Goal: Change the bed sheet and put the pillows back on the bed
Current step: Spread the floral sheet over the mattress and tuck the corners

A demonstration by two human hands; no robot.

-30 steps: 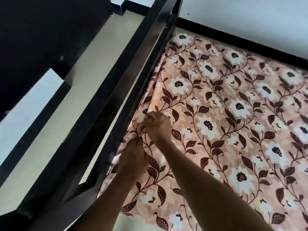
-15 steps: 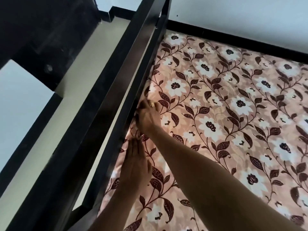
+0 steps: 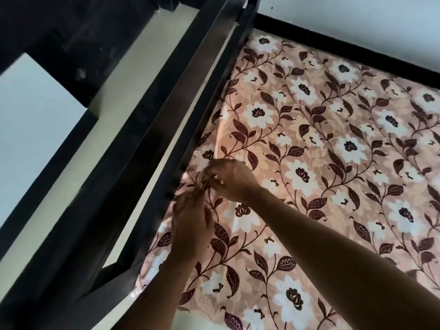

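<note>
Pinching bed sheet point(image 3: 321, 163) beside black frame point(image 3: 133, 163), right hand point(image 3: 232, 181) outstretched; left hand point(image 3: 191, 220) alongside, grip too blurred to tell

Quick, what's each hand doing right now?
Left hand: on the bed sheet, fingers blurred, cannot tell.
Right hand: pinches the bed sheet.

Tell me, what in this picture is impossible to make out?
Fingertips of the left hand and right hand: smeared by motion blur in the head view, so whether they pinch the sheet is unclear.
Sheet's left edge: hidden behind the black bed frame.
Near end of the bed: cut off by the picture's bottom edge.
Pillows: none inside the head view.
</note>
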